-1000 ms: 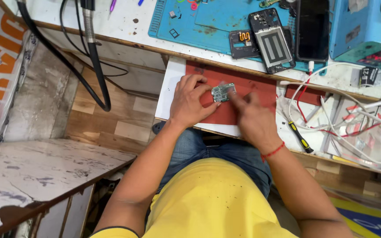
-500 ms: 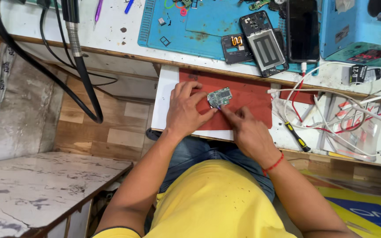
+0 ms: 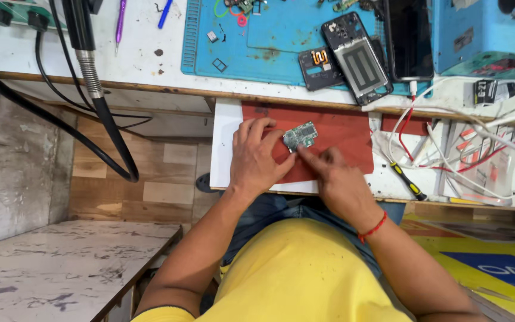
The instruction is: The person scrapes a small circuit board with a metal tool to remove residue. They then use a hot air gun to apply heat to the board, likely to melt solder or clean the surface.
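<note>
A small green circuit board lies on a red mat spread over a white pull-out shelf. My left hand rests flat on the mat with its fingers spread, the fingertips touching the board's left edge. My right hand is curled, and its index finger points at the board's lower edge; whether it pinches a small tool there is too fine to tell. A red thread circles my right wrist.
A blue work mat on the bench above carries an opened phone frame, a black cover piece and a dark phone. Red and white wires and a yellow-handled screwdriver lie right. Black hoses hang left.
Both hands stay on the mat at the board. The board and hands sit a little lower and more central in view as my head shifted; the right index finger stretches toward the board.
</note>
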